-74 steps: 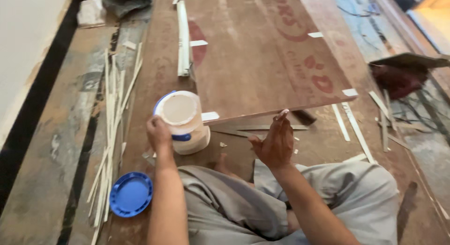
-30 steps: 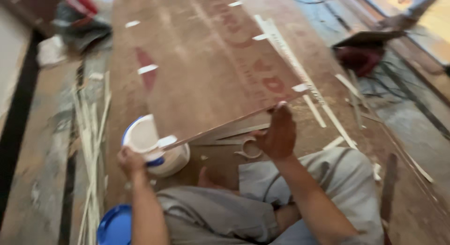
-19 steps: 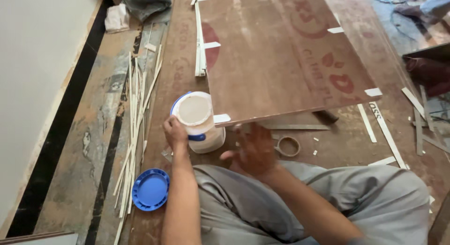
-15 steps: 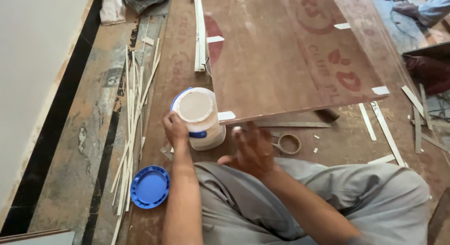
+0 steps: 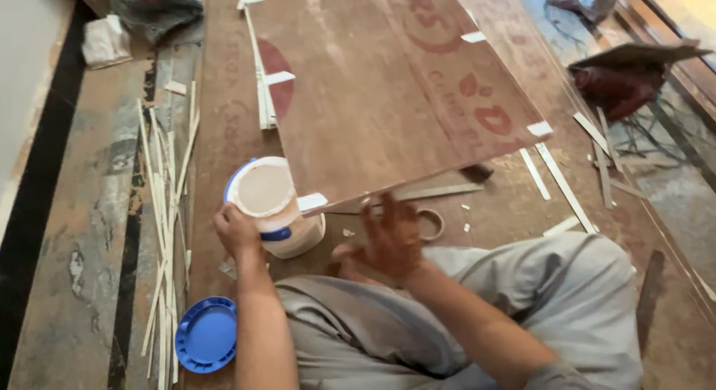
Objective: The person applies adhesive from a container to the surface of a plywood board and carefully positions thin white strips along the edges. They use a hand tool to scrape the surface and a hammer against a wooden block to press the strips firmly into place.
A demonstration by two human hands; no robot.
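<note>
Head view: left hand (image 5: 237,231) fingers around tub (image 5: 273,205).

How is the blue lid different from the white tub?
The blue lid lies flat and alone on the floor; the white tub stands open, gripped by the left hand. The lid is shallow and all blue; the tub is taller and mostly white. Both are round.

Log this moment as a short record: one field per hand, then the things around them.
left hand: grips the side of the open white tub
right hand: fingers spread, blurred, at the near edge of the brown board
tub contents: pale paste, filled near the rim
blue lid: on the floor by the left arm
tape roll: beside the right hand
thin strips: scattered left of the tub
</note>
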